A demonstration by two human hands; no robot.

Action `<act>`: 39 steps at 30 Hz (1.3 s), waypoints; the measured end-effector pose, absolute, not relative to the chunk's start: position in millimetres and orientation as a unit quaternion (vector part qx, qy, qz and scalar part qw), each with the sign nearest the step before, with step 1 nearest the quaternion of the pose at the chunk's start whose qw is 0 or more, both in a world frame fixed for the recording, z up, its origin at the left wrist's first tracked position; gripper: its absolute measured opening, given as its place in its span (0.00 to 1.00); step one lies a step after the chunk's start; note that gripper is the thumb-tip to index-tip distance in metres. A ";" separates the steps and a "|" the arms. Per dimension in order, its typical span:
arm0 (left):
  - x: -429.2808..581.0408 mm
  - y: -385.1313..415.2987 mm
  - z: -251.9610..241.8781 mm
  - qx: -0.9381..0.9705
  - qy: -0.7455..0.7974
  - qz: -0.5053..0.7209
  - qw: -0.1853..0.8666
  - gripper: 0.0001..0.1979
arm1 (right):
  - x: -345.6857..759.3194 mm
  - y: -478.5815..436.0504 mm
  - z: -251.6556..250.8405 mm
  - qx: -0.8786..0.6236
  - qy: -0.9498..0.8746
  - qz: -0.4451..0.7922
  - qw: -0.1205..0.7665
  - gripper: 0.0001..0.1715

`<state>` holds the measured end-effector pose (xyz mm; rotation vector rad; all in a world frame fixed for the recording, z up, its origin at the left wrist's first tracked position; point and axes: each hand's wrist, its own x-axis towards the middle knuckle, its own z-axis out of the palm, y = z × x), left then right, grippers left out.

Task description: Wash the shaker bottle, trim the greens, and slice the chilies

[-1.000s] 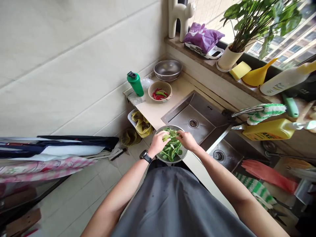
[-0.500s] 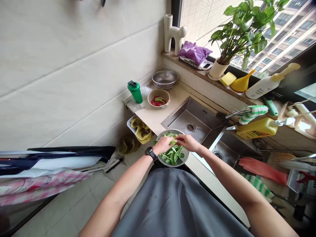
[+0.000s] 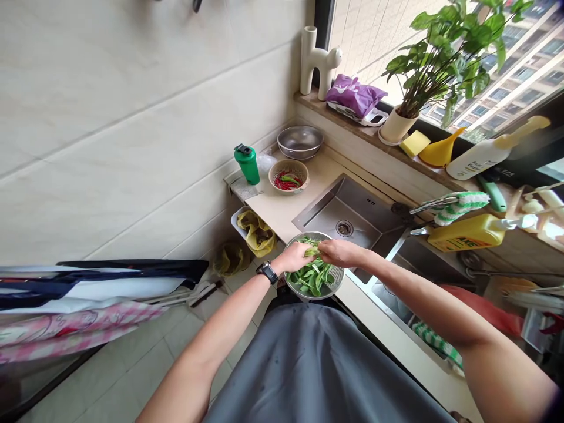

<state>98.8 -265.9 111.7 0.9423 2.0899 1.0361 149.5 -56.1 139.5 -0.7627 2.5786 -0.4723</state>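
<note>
A metal colander [image 3: 338, 288] of leafy greens [image 3: 312, 281] sits at the counter's front edge, close against the grey apron [image 3: 304, 364]. Over it, my left hand [image 3: 294, 257], with a black watch at the wrist, is closed around a pale green bunch of the greens. My right hand [image 3: 339, 252] meets it from the right, its fingers pinched on the same bunch. The fingertips of both hands partly hide the stems between them.
Behind the colander is a steel sink [image 3: 324, 202]. A beige basket [image 3: 304, 187] of red and green chillies, a green shaker bottle [image 3: 249, 167] and a steel bowl [image 3: 300, 144] stand at the back left. Below the counter hangs a yellow-lined bin [image 3: 258, 238].
My right hand has turned, its forearm now lying flatter across the sink edge. Both hands remain on the greens over the colander. The whole view has shifted slightly.
</note>
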 end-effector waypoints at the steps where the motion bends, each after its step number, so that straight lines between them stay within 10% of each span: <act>1: 99.0 -264.8 111.5 0.364 0.790 0.386 0.308 0.10 | 150.3 -56.4 140.3 -0.272 0.926 -0.160 0.208 0.07; 9: 100.1 -255.1 112.1 0.401 0.773 0.419 0.255 0.15 | 151.6 -51.9 139.7 -0.209 0.937 -0.134 0.247 0.11; 18: 121.6 -242.2 93.5 0.208 0.747 0.598 0.203 0.19 | 165.6 -80.4 100.1 0.155 0.623 -0.737 0.209 0.16; 23: 137.3 -238.5 81.7 0.053 0.663 0.709 0.237 0.23 | 172.9 -89.3 97.2 0.236 0.413 -0.872 0.114 0.21; 39: 149.6 -270.9 35.1 -0.186 0.516 0.762 0.345 0.24 | 38.0 -178.3 92.4 -0.045 0.879 -0.416 0.229 0.19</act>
